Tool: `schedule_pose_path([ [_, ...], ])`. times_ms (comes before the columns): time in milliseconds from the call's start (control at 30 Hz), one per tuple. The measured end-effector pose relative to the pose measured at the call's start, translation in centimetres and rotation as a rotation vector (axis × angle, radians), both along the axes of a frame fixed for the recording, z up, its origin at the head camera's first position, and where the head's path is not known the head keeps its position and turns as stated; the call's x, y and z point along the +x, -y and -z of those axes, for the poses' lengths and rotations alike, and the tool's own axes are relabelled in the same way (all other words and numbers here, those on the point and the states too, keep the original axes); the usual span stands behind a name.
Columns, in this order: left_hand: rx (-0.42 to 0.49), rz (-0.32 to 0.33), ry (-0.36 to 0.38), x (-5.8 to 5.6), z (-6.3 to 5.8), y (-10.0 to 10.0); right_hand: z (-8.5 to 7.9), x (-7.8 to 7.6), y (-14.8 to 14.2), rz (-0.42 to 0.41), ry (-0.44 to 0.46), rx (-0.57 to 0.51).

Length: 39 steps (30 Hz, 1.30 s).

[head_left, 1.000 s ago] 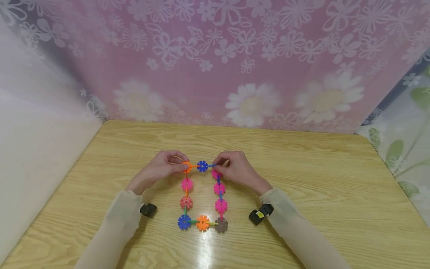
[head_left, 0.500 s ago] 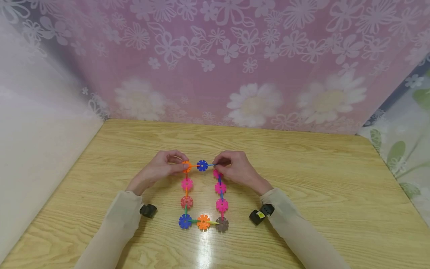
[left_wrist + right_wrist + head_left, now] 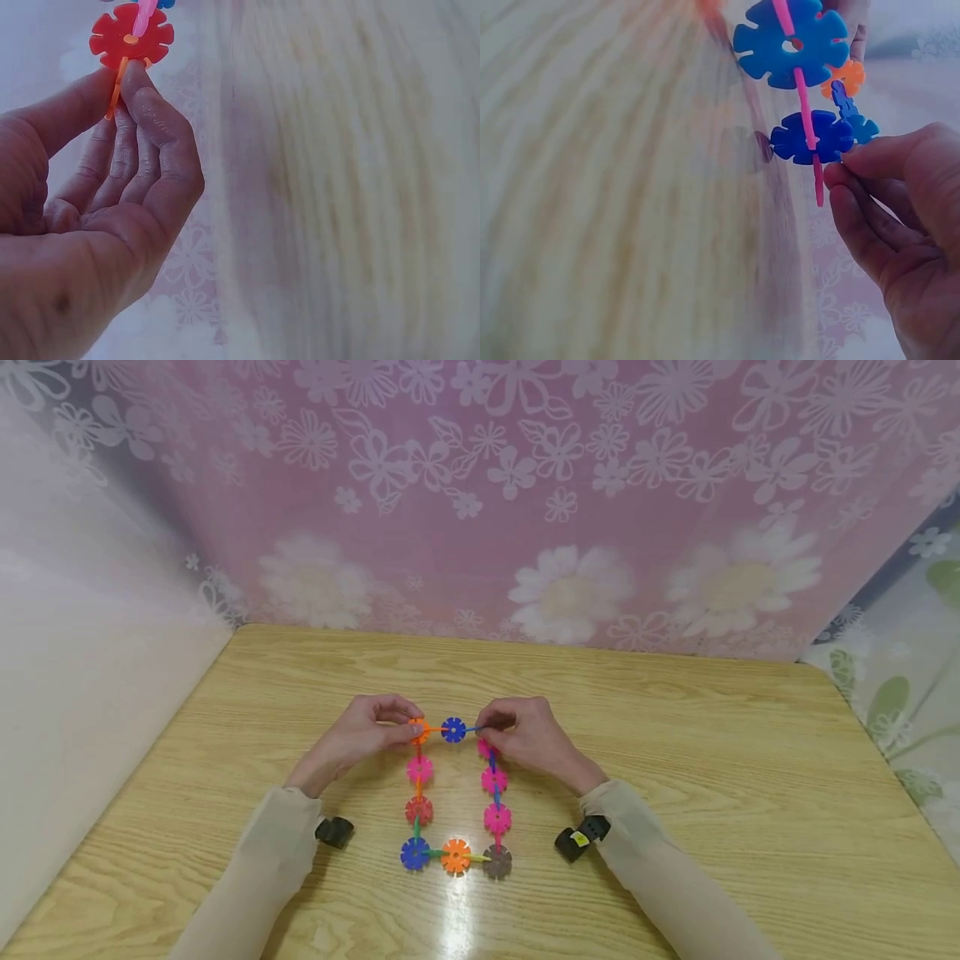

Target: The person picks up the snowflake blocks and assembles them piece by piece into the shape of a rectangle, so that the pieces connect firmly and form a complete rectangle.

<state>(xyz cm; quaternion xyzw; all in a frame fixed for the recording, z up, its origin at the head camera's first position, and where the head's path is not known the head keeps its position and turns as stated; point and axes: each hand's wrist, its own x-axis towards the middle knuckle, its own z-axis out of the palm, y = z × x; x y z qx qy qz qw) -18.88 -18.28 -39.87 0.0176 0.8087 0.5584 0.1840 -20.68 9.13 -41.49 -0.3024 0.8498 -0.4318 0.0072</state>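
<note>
Notched plastic snowflake discs, slotted into one another, make a rectangular frame. At its far left corner my left hand (image 3: 366, 727) pinches an orange disc (image 3: 422, 731) between thumb and fingers. In the left wrist view that orange disc (image 3: 115, 94) is edge-on below a red disc (image 3: 131, 36). My right hand (image 3: 525, 733) pinches a blue piece at the far right corner, mostly covered by the fingers. Between the hands stretches a blue disc (image 3: 453, 730). Pink discs (image 3: 497, 818) run down the right side. The near side holds a blue disc (image 3: 415, 854), an orange disc (image 3: 456, 857) and a dark grey disc (image 3: 497, 862).
The frame is over a wood-grain table (image 3: 675, 760). A pink floral cloth (image 3: 450, 552) hangs behind the table's far edge, with a pale wall (image 3: 97, 693) at the left. Black wrist devices sit at the left sleeve (image 3: 334, 832) and right sleeve (image 3: 573, 843).
Both hands keep their pinch on the frame's far corners. The frame shifts very slightly to the right in the head view; otherwise the scene looks the same.
</note>
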Motion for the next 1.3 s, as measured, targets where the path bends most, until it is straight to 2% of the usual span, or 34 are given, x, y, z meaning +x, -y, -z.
schedule_pose_path([
  [433, -0.009, 0.017, -0.005, -0.18, 0.44, 0.54, -0.04, 0.03, 0.18, -0.003, -0.051, -0.022],
  [667, -0.013, 0.014, -0.005, -0.14, 0.36, 0.49, -0.29, -0.09, 0.37, -0.018, -0.11, -0.026],
  [1067, -0.04, -0.001, -0.019, 0.13, 0.01, -0.04, -0.45, -0.04, 0.58, -0.029, -0.145, 0.003],
  [1300, -0.081, -0.022, -0.063, 0.12, 0.12, 0.15, -0.39, 0.15, 0.67, -0.044, -0.127, 0.034],
])
